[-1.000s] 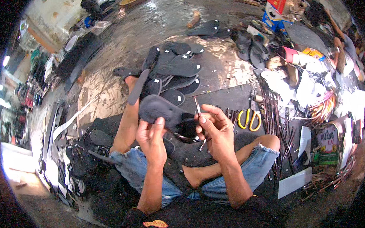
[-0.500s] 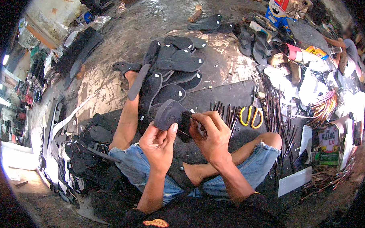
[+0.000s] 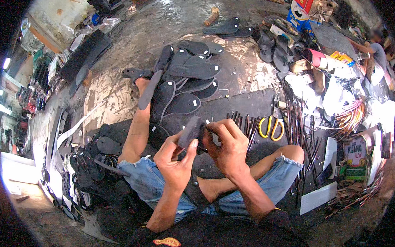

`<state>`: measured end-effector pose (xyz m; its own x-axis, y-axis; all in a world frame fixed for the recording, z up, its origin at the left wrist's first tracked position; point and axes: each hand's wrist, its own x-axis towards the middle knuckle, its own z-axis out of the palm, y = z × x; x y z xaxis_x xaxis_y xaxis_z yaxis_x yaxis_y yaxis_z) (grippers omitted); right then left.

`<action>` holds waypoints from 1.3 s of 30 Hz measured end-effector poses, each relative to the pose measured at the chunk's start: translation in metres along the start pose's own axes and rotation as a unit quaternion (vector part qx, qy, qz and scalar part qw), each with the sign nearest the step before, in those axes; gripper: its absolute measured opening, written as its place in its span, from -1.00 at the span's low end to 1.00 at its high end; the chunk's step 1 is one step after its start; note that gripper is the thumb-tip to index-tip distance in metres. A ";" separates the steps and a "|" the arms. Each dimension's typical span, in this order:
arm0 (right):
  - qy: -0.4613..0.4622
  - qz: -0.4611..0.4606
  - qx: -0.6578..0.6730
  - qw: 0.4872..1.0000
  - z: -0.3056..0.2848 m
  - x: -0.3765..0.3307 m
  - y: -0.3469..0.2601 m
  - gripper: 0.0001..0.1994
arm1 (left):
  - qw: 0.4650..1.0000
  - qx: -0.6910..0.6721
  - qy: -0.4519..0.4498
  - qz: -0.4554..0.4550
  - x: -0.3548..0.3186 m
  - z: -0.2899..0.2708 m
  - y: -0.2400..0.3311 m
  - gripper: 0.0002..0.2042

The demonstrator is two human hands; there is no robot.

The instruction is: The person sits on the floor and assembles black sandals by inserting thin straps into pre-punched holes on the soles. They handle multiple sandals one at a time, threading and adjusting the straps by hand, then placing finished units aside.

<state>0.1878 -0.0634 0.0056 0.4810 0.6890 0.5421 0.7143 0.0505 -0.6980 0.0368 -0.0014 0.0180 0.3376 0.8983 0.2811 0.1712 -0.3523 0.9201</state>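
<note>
dark sole (image 3: 190, 133) held up over floor mat (image 3: 248, 103), short of mat's far edge. l hand (image 3: 176, 157) pinches its near end; r hand (image 3: 226, 149) bunched at r side, can't tell on what. prob. light, bendy, grippy; best held by rim.

Your shirt (image 3: 228, 233) plain black; thin yellow edging at right sleeve (image 3: 273, 218); small elongated emblem (image 3: 167, 241), red and yellow, lettered, on black cloth. Your denim (image 3: 139, 178) faded blue, worn pale in patches, ending about knees, hem (image 3: 293, 160) ragged with whitish frayed threads. Your left hand (image 3: 175, 156) and right hand (image 3: 228, 148) bare, forearms bare too, shins uncovered below hem
</note>
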 end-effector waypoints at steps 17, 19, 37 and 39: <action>-0.009 0.002 0.084 0.996 0.007 -0.003 0.012 -0.69 | 0.997 0.059 0.009 0.050 0.003 -0.003 -0.002 -0.66; -0.009 0.029 0.111 0.993 0.010 -0.004 0.014 -0.63 | 0.990 0.101 -0.009 0.100 0.003 -0.005 0.003 -0.71; -0.040 0.036 0.125 0.991 0.020 -0.004 0.012 -0.56 | 0.984 0.110 0.017 0.140 0.001 -0.004 -0.007 -0.57; -0.040 0.035 0.115 0.992 0.018 0.001 0.012 -0.54 | 0.986 0.108 0.029 0.126 0.003 -0.008 -0.010 -0.60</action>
<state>0.1878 -0.0493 -0.0101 0.4775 0.7507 0.4566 0.5418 0.1576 -0.8256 0.0288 0.0068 0.0119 0.3415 0.7867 0.5143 0.2837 -0.6080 0.7415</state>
